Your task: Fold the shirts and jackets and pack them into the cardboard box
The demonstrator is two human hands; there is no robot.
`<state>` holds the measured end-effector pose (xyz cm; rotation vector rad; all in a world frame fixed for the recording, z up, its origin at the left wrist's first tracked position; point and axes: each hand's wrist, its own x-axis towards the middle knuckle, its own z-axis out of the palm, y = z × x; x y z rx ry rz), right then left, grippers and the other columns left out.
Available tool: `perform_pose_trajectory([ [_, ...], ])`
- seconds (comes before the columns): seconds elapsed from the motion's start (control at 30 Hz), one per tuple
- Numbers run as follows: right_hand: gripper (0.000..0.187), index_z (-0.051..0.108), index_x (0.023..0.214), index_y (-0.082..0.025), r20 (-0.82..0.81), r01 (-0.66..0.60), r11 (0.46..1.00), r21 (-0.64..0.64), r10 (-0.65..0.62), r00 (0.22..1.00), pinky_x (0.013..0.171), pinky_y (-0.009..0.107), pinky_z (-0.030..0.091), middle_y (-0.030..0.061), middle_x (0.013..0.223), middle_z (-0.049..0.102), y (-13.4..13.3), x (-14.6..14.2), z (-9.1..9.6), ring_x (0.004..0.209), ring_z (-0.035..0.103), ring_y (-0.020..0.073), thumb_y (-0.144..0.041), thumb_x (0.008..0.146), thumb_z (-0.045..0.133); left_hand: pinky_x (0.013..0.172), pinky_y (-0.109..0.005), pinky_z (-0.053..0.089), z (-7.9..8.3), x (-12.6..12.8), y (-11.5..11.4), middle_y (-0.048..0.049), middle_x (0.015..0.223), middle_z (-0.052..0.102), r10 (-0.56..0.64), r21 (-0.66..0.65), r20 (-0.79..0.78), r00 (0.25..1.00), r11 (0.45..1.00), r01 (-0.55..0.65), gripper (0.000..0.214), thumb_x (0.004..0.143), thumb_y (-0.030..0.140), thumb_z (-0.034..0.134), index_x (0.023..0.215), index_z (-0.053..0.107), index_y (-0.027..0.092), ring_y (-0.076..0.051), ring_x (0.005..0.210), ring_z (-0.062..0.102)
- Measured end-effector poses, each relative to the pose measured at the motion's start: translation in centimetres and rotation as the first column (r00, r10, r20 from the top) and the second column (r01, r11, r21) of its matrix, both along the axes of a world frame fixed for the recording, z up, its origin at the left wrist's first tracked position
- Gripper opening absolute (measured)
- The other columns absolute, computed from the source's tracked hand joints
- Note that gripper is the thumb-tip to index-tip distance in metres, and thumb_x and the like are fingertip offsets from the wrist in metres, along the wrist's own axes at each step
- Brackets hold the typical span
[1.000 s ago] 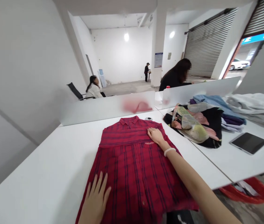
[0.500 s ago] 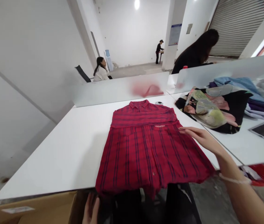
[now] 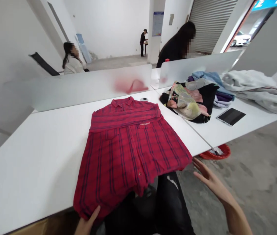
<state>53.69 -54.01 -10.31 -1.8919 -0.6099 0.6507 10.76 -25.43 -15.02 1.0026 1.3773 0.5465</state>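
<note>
Red plaid flannel shirt point(image 3: 126, 156) lying flat, collar away, on white table point(image 3: 31, 163), lower hem drooping past near table edge. Left hand point(image 3: 87, 222) low at that edge, fingers open against hem, no clear grip. Right hand point(image 3: 214, 184) wide open, empty, off the table's corner, just beside shirt's lower corner, above concrete floor point(image 3: 251, 169) with open room to the right. Beyond shirt, on adjoining table point(image 3: 248, 130), clothes pile point(image 3: 189, 101), tablet point(image 3: 230, 116).
</note>
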Motion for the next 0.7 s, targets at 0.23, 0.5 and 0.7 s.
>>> perform_pose_trajectory([
  [0.23, 0.077, 0.049, 0.134, -0.019, -0.182, -0.208, 0.978, 0.026, 0.209, 0.961, 0.105, 0.044, 0.04, 0.0126, 0.132, 0.055, 3.5, -0.4, -0.6, 0.126, 0.047, 0.0306, -0.062, 0.072, 0.064, 0.106, -0.036, 0.038, 1.6, -1.1, -1.6, -0.0095, 0.133, 0.055, -0.019, -0.003, -0.1, 0.995, 1.0, 0.019, 0.047, 0.08, 0.029, 0.061, 0.124, 0.054, 0.015, -0.021, 0.129, 0.043],
  [0.5, 0.066, 0.068, 0.112, -0.019, -0.26, -0.421, 0.904, -0.067, 0.392, 0.882, 0.099, 0.048, 0.046, 0.0085, 0.102, 0.071, 2.1, -1.6, -0.5, 0.106, 0.062, 0.0308, -0.066, 0.065, 0.065, 0.102, -0.042, 0.044, 4.2, -1.4, -3.4, -0.0084, 0.103, 0.072, -0.066, -0.027, -0.029, 0.997, 0.997, 0.065, 0.032, 0.068, 0.031, 0.07, 0.094, 0.068, 0.014, -0.027, 0.111, 0.06],
  [0.7, 0.06, 0.069, 0.11, -0.02, -0.297, -0.391, 0.908, -0.148, 0.336, 0.894, 0.093, 0.047, 0.051, 0.0072, 0.099, 0.072, -1.6, -3.2, 2.3, 0.102, 0.064, 0.0318, -0.061, 0.066, 0.068, 0.103, -0.044, 0.042, 6.6, -1.8, -4.2, -0.0077, 0.097, 0.073, -0.259, 0.002, -0.108, 0.96, 0.965, 0.26, 0.048, 0.053, 0.047, 0.078, 0.087, 0.071, 0.013, -0.03, 0.105, 0.063],
])
